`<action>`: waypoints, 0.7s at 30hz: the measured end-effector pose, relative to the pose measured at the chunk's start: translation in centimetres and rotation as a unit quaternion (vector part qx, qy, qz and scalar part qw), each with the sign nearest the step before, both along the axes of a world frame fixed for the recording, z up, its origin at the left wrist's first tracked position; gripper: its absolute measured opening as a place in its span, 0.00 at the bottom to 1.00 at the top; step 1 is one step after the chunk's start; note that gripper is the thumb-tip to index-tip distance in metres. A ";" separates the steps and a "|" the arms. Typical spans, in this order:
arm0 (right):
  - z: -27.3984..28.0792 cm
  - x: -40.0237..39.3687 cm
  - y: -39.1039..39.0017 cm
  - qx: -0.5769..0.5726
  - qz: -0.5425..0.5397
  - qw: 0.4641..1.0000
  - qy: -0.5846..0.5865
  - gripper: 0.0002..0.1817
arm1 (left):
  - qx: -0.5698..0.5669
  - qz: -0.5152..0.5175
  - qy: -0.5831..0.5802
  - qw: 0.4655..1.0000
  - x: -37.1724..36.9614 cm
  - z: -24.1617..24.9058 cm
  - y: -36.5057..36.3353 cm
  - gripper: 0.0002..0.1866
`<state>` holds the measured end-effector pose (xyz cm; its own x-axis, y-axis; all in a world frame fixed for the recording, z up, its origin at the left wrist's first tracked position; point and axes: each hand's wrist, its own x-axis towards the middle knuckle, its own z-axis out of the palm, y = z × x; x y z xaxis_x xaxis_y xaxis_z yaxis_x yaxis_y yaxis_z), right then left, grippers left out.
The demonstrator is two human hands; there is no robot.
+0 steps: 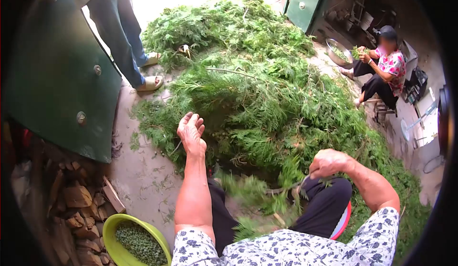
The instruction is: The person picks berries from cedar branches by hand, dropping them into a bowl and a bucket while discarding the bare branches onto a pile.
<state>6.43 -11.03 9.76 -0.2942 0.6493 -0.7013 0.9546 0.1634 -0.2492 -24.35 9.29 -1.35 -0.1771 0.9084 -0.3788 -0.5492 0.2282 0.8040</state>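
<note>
My right hand [328,163] is closed around the stem of a leafy evergreen branch [243,186], held over my lap and slightly blurred. Its feathery sprays hang to the left, above my knees. My left hand [192,133] is raised at the near edge of a big heap of cut evergreen branches [267,99]. Its fingers are loosely bent and apart, with nothing visible in them. A yellow-green basin [110,232] at the lower left holds many small round green cones or berries [140,242].
A red-rimmed basin [344,220] sits partly hidden behind my right leg. Split firewood [78,197] is stacked at left, below a green metal door [57,75]. One person [117,32] stands beyond the door; another [389,68] sits at right, holding greenery near a metal bowl [338,51].
</note>
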 end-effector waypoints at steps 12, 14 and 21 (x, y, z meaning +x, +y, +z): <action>10.4 3.4 29.3 0.464 -0.359 0.531 0.611 0.17 | 0.009 0.124 -0.052 0.991 -1.3 1.3 0.6 0.13; 11.8 0.1 29.5 0.624 -0.382 0.606 0.312 0.16 | 0.005 0.162 -0.044 0.986 -1.7 1.7 0.5 0.14; -3.4 0.8 25.0 0.438 -0.426 0.705 0.359 0.12 | 0.033 0.141 -0.089 0.985 -2.7 0.6 0.8 0.12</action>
